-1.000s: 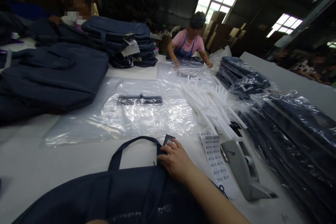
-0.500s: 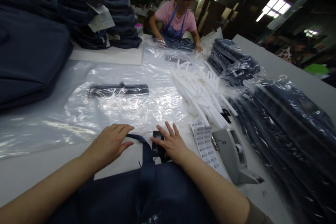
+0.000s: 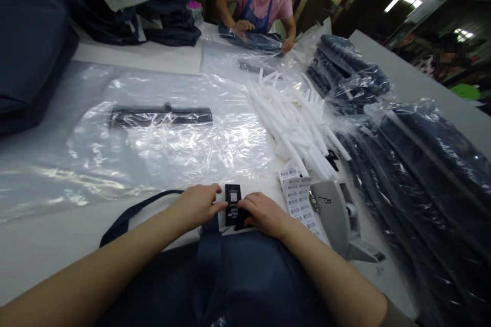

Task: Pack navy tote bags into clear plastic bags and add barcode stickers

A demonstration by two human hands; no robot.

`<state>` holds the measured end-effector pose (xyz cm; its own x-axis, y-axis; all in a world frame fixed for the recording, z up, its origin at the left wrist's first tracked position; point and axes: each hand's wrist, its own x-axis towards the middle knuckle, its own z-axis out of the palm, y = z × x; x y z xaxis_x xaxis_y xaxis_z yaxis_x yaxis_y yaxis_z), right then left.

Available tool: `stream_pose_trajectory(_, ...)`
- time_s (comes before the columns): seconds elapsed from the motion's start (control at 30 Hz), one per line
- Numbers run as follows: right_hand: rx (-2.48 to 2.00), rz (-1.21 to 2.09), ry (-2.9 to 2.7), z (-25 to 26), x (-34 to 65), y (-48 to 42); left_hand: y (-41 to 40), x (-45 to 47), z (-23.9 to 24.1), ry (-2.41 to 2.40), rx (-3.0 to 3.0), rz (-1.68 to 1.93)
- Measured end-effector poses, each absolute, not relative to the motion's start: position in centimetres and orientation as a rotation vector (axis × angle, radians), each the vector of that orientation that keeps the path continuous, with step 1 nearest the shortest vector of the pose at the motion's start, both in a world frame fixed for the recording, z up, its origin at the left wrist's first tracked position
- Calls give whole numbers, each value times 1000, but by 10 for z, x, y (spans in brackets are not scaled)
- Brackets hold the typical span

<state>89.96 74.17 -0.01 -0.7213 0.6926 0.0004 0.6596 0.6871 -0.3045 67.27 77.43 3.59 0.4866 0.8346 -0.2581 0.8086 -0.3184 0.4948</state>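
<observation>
A navy blue bag (image 3: 264,276) lies right in front of me, its strap (image 3: 138,208) looping out to the left under my forearm. Past the bag's far edge, black hang tags (image 3: 232,199) with white print rest on the white table. My right hand (image 3: 264,212) has its fingers curled onto the right edge of the tags. My left hand (image 3: 197,207) is over the strap, thumb and fingers apart, its thumb tip close to the tags' left edge; whether it touches them I cannot tell.
Clear plastic bags (image 3: 172,148) cover the table ahead. White foam strips (image 3: 295,117), barcode label sheets (image 3: 301,204) and a grey tape dispenser (image 3: 337,219) lie to the right, beside plastic-wrapped navy bags (image 3: 418,173). More bags (image 3: 164,5) are stacked left. A co-worker (image 3: 261,0) handles a bag opposite.
My left hand has moved right toward the tags, and the strap now loops out to the left. My right hand's fingers, spread before, have curled onto the tags. The view has tilted down.
</observation>
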Motion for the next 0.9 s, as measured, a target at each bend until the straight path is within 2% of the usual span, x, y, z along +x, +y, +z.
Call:
stream_pose_trajectory(0.17, -1003, 373, -2567, -11, 910, 728, 777, 699, 9, 1269, 1826, 128)
stream_pose_trajectory(0.37, -693, -57, -2636, 12, 901, 735, 774, 708, 7, 1203, 1734, 307)
stream_pose_trajectory(0.43, -710, -142, -2654, 17, 895, 742, 774, 709, 14, 1076, 1663, 244)
stream_pose_trajectory(0.53, -797, -54, -2634, 15, 893, 754, 776, 691, 30, 1044, 1750, 163)
stream_pose_trajectory(0.63, -756, 130, -2673, 9, 896, 765, 782, 642, 40, 1299, 2249, 197)
stream_pose_trajectory(0.73, -691, 284, -2739, 11, 899, 773, 787, 590, 33, 1491, 2524, -110)
stream_pose_trajectory(0.8, -712, 376, -2773, 17, 900, 778, 785, 566, 29, 1522, 2449, -241)
stream_pose_trajectory(0.9, -780, 506, -2829, 30, 901, 790, 770, 549, 39, 1457, 2088, -80)
